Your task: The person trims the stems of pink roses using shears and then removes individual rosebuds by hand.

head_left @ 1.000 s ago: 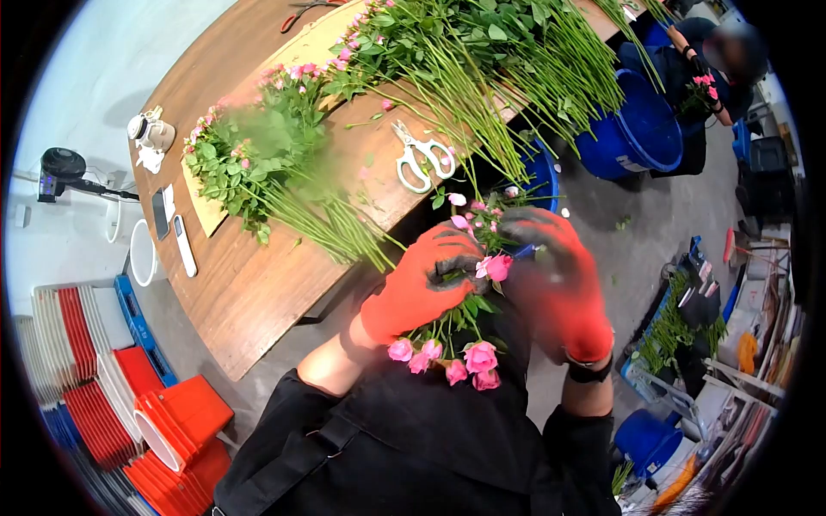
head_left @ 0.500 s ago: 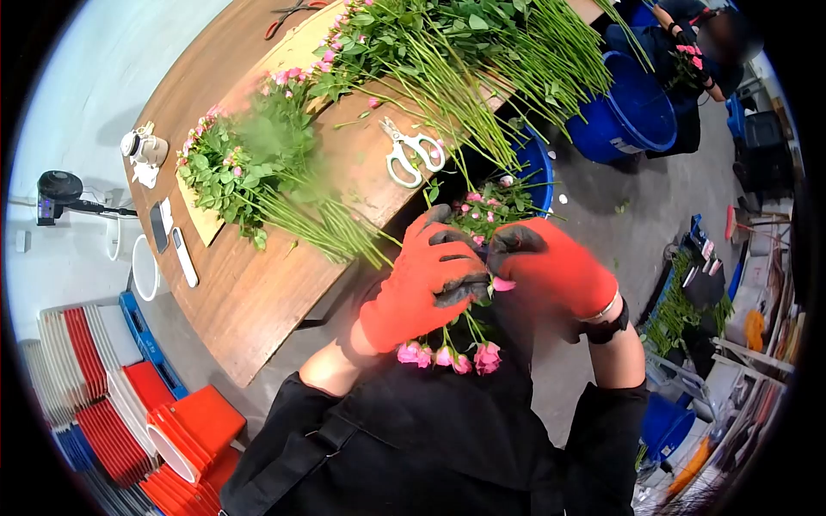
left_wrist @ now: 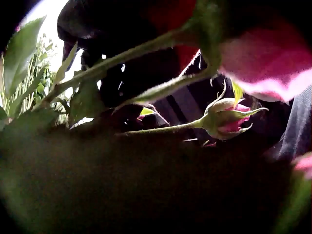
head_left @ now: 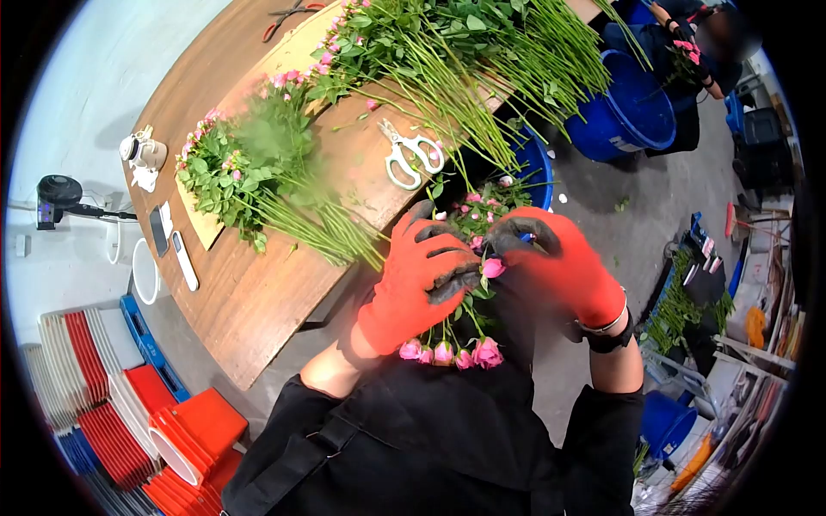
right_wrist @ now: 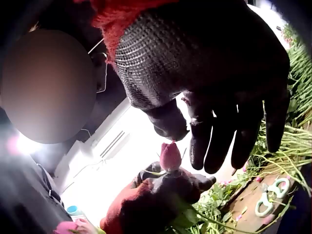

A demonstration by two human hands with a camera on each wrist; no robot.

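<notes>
My left hand [head_left: 422, 273], in a red glove with dark palm, grips a small bunch of roses by their stems. Several pink blooms [head_left: 443, 353] hang below it, heads toward my body. One pink rose [head_left: 492, 267] stands out at the thumb side of that hand; it shows as a rosebud [right_wrist: 170, 157] in the right wrist view. Close over this bud is my right hand [head_left: 559, 262], thumb tip near the petals and fingers extended, nothing between them. The left wrist view has a close green bud [left_wrist: 228, 118] and stems; its lower part is dark.
On the wooden table [head_left: 258, 318] lie rose bunches [head_left: 249, 172], scissors [head_left: 409, 155], red-handled pliers [head_left: 288, 17] and a phone [head_left: 159, 230]. Blue buckets [head_left: 624, 107] stand on the floor past the table edge. Another person handles pink flowers at the back right. Red bins [head_left: 202, 430] are stacked left.
My right hand came down to the rose at the left thumb, then drew slightly off it with fingers loosened. More of that bloom shows now. The left hand keeps its hold on the bunch.
</notes>
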